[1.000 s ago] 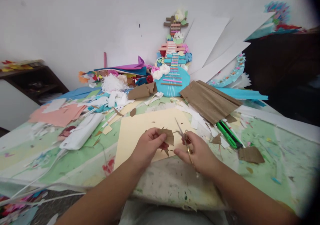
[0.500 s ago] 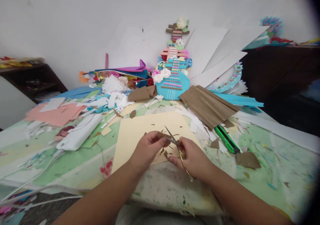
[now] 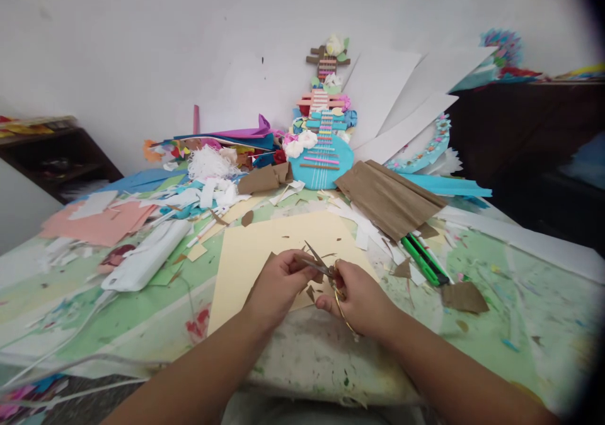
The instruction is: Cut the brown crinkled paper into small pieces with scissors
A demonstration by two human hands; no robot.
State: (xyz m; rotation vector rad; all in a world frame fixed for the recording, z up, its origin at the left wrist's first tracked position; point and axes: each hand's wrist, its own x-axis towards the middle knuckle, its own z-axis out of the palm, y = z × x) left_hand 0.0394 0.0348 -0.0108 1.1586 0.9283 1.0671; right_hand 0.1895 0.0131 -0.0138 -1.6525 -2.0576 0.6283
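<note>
My left hand [image 3: 276,286] pinches a small piece of brown paper [image 3: 265,267] just above a cream sheet [image 3: 265,239] on the table. My right hand [image 3: 362,299] grips a pair of small gold-handled scissors [image 3: 326,270]; their blades point up and left into the brown piece and stand slightly apart. Little brown cuttings [image 3: 311,292] lie on the cream sheet under both hands.
A folded brown paper stack [image 3: 390,195] and green utility knives [image 3: 420,260] lie to the right, with a brown scrap [image 3: 463,297] nearer. A white object [image 3: 146,261], pink paper [image 3: 97,223] and paper scraps crowd the left. A blue paper guitar [image 3: 324,141] leans on the wall.
The scissors swung from pointing upward, apart from the paper, down and left into the brown piece. Both hands drew closer together.
</note>
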